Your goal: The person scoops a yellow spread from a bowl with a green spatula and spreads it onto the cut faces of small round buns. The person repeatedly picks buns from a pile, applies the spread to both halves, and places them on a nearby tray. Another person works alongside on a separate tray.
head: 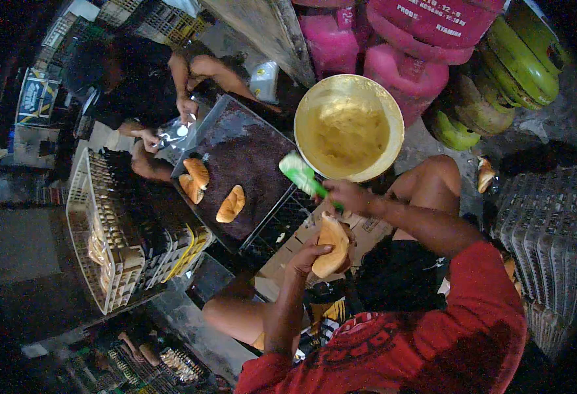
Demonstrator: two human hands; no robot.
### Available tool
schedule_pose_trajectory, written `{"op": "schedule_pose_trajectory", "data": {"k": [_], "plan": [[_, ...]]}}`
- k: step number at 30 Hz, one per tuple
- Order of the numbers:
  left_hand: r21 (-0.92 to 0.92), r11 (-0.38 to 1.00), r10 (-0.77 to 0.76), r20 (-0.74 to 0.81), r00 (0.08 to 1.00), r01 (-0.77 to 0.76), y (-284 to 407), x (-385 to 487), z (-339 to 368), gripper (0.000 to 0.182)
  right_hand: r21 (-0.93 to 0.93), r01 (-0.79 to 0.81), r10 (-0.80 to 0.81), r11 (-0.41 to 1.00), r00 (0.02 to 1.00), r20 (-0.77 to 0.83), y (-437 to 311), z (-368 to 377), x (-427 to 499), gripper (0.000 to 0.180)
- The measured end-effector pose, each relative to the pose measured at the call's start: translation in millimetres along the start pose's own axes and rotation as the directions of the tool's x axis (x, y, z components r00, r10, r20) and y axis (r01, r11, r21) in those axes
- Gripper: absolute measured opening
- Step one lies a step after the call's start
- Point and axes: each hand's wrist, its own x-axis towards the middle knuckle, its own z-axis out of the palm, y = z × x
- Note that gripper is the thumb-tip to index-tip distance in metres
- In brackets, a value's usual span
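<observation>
My left hand (313, 253) holds a bread roll (331, 248) over my lap, its thumb across the crust. Just above it, my right hand (350, 197) is shut on the green handle of a spatula (302, 175), whose blade is smeared with pale cream. Behind the blade stands a round tub (396, 133) with a yellowish creamy mass inside. To the left lies a large tray (268, 197) with a dark, crumbly layer. Near its left corner are a few rolls (195, 173), and another roll (230, 204) lies farther in.
Across the tray a co-worker's hands (187, 109) hold a clear plastic bag (176, 133). Stacked plastic crates (140, 266) stand at the left, grey crates (539, 221) at the right. Pink gas cylinders (406, 74) and green ones (520, 64) are behind the tub. Cardboard (288, 261) lies before me.
</observation>
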Motion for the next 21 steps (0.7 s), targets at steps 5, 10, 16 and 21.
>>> {"op": "schedule_pose_trajectory", "data": {"k": [5, 10, 16, 21], "plan": [[-0.396, 0.916, -0.001, -0.135, 0.991, -0.053, -20.8, 0.9, -17.6, 0.063, -0.875, -0.111, -0.237, 0.471, 0.939, -0.247, 26.2, -104.1, 65.8, 0.023], [-0.489, 0.845, 0.126, -0.207, 0.970, -0.214, -10.6, 14.7, -41.7, 0.071, -0.970, -0.241, 0.042, -0.010, 0.969, -0.242, 137.3, -161.6, 166.6, 0.019], [-0.301, 0.870, 0.158, -0.580, 0.800, -0.390, 5.6, 10.6, -47.5, 0.056, -0.483, 0.021, -0.138, 0.876, 0.969, -0.207, 190.9, -131.5, 176.3, 0.020], [-0.421, 0.771, 0.368, -0.319, 0.873, -0.479, 45.1, 22.7, -27.6, 0.064, 0.403, -0.465, 0.445, 0.789, 0.883, 0.147, 127.2, -136.1, 140.4, 0.039]]}}
